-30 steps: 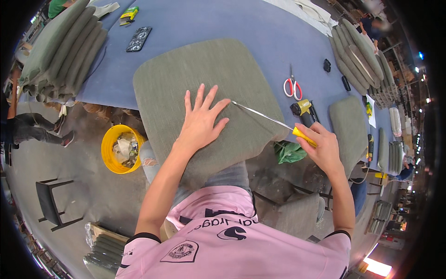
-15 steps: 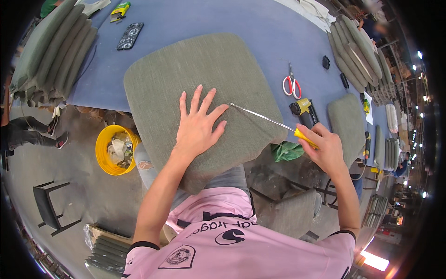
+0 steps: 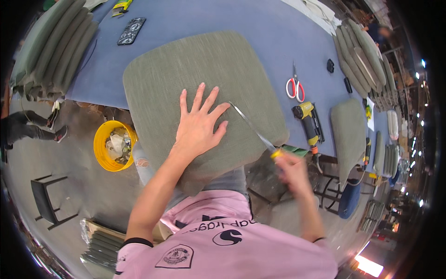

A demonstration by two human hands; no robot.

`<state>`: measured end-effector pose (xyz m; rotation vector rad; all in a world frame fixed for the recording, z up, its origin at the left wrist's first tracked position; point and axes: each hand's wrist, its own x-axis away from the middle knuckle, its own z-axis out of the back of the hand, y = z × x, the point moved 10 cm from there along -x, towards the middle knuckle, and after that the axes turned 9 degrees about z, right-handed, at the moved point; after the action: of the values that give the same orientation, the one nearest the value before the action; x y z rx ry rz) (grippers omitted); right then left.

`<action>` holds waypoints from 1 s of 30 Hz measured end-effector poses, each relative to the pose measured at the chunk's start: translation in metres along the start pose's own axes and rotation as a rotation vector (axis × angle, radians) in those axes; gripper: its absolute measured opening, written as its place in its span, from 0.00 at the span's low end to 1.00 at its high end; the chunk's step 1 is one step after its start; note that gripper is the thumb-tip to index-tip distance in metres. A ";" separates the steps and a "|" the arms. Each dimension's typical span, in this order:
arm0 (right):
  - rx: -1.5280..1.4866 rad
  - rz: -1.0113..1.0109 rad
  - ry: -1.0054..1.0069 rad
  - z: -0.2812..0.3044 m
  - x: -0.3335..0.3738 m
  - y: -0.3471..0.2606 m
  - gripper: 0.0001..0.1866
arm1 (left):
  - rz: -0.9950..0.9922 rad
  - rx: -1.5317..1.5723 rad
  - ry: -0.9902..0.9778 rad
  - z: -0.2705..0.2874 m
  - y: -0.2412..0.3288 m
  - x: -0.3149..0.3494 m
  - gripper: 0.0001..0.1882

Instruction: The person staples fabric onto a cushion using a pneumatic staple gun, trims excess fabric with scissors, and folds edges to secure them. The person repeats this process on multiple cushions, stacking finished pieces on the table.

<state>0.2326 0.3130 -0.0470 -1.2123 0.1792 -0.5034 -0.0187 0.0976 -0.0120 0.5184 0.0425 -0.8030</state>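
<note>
From my remote feed I see hands apart: left hand [image 3: 197, 128] spread flat on the grey-green cushion [image 3: 223, 60] beneath, right hand [image 3: 293, 172] clasping the yellow-handled tool [image 3: 251, 124] between them

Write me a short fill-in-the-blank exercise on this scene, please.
1. The right hand holds a long thin tool by its ____-coloured handle.
2. The person's ____ hand rests on the cushion.
3. The scissors lie on the blue table, to the ____ of the cushion.

Missing words: yellow; left; right.
</note>
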 end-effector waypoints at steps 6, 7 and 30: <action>-0.246 -0.247 0.007 -0.053 0.042 0.017 0.19 | -0.038 -0.036 0.068 0.006 0.002 0.004 0.26; 0.172 0.008 0.054 -0.036 0.032 -0.015 0.19 | -0.045 -0.049 0.076 0.006 0.004 0.003 0.26; -0.784 -0.326 -0.574 -0.093 0.022 0.047 0.29 | 0.042 0.494 -0.365 -0.005 -0.005 -0.085 0.11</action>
<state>0.2283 0.2363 -0.1206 -2.1226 -0.3546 -0.3462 -0.0812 0.1547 0.0007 0.8258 -0.5137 -0.8582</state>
